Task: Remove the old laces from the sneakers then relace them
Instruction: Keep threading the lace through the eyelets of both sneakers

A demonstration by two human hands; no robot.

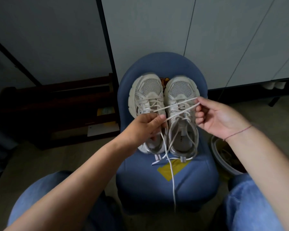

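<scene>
Two off-white mesh sneakers stand side by side on a blue chair seat (167,184), toes pointing away from me. The left sneaker (146,95) is still laced. The right sneaker (182,97) has loose laces looped over its opening. A white lace (178,110) is doubled and stretched above the shoes between my hands. My left hand (145,125) pinches one end of the span, and the lace's tail hangs down from it past the seat's front. My right hand (218,117) pinches the folded bend at the other end.
A yellow patch (167,170) marks the seat behind the heels. A round white bin (223,157) sits on the floor at the right. Dark low furniture with papers (100,129) stands at the left, and grey cabinet panels rise behind the chair. My knees in blue jeans flank it.
</scene>
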